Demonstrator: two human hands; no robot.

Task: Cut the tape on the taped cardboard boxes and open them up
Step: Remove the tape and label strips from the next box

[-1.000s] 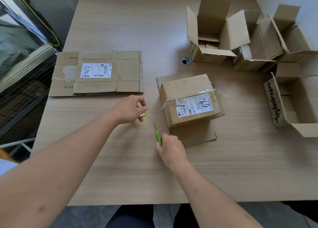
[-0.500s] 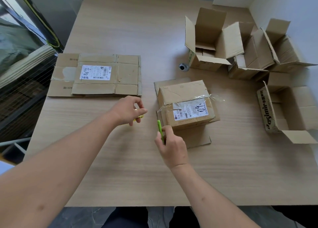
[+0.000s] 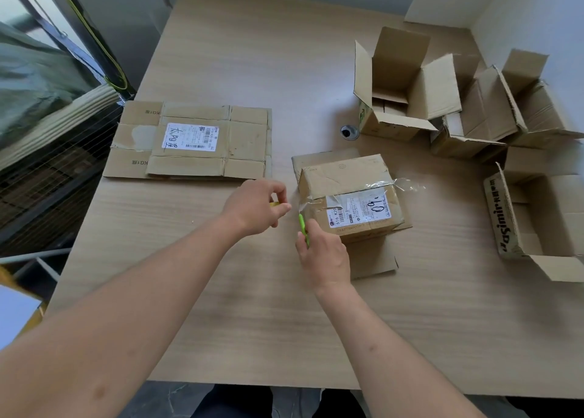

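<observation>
A taped cardboard box point(image 3: 343, 184) with a white shipping label and clear tape sits in the middle of the table on flat cardboard pieces. My right hand point(image 3: 325, 253) grips a green cutter point(image 3: 302, 226), its tip at the box's near left corner by the tape. My left hand point(image 3: 256, 207) hovers just left of the box, fingers curled, pinching a small yellow piece point(image 3: 274, 204) that is mostly hidden by the fingers.
A flattened cardboard box point(image 3: 192, 141) with a label lies at the left. Several opened boxes point(image 3: 407, 92) stand at the back right, and another opened box point(image 3: 537, 215) at the right edge. A small round metal fitting point(image 3: 349, 131) sits in the tabletop point(image 3: 252, 307).
My right hand moved forward with the green cutter, from the table in front of the box up to the box's near left corner. My left hand stayed beside the box.
</observation>
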